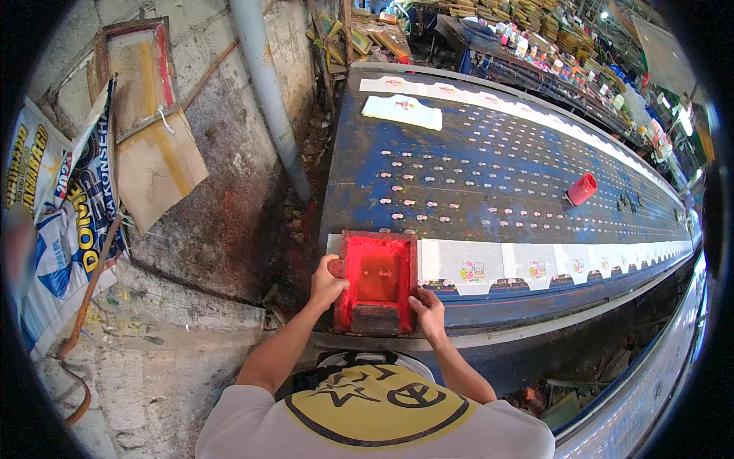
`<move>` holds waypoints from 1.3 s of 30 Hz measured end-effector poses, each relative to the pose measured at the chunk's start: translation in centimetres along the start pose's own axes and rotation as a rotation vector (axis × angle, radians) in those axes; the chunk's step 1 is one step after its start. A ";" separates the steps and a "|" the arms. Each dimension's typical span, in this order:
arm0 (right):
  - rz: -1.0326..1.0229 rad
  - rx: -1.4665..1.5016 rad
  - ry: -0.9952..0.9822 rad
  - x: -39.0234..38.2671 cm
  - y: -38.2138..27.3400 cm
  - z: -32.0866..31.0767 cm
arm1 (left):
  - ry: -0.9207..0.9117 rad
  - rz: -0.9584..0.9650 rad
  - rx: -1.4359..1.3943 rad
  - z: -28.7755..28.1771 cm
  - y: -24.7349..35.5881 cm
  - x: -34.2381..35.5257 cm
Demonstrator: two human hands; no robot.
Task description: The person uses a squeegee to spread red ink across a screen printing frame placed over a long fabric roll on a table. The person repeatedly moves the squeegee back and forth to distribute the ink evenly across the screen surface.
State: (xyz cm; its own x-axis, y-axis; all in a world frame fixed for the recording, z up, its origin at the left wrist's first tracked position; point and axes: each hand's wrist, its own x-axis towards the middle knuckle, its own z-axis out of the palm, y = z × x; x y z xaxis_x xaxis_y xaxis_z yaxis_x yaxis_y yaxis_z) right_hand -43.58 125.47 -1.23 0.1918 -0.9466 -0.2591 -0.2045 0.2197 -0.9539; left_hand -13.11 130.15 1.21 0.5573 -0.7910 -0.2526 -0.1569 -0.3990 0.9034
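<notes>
A wooden screen-printing frame (414, 268), its inside coated with red ink, lies at the near left corner of the long table. My left hand (327, 284) is closed around the frame's left edge. On the opposite edge, my right hand (428, 307) grips the frame with thumb and fingers. A dark, squeegee-like bar (375, 318) rests inside the frame at the end nearest me. The frame hides whatever lies beneath it. Just to its right begins a row of white cut fabric pieces (459, 260) with small coloured cartoon prints, running along the near edge.
The dark blue table (474, 180) carries many small printed marks. On it are a stack of pale fabric pieces (401, 115), a far row of white pieces (520, 103) and a red cup (582, 189). A grey pole (267, 92) stands left; bottles (524, 47) crowd a back bench.
</notes>
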 end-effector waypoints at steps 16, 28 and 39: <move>0.056 0.354 0.003 -1.7 -1.2 -0.9 | -0.036 -0.089 0.057 0.7 2.7 -1.3; 0.064 0.389 0.001 -1.7 -0.9 -1.3 | -0.019 -0.052 0.041 1.3 1.7 -0.8; 0.093 0.358 0.007 -1.6 -0.5 -1.6 | -0.022 -0.032 0.053 1.2 2.1 -1.1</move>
State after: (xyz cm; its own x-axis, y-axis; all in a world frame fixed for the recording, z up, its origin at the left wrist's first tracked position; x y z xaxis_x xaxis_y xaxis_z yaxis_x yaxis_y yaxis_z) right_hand -45.29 126.46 -0.12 0.1817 -0.9201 -0.3469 0.1286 0.3720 -0.9193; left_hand -15.03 129.63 2.98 0.5448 -0.7870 -0.2893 -0.1823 -0.4480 0.8753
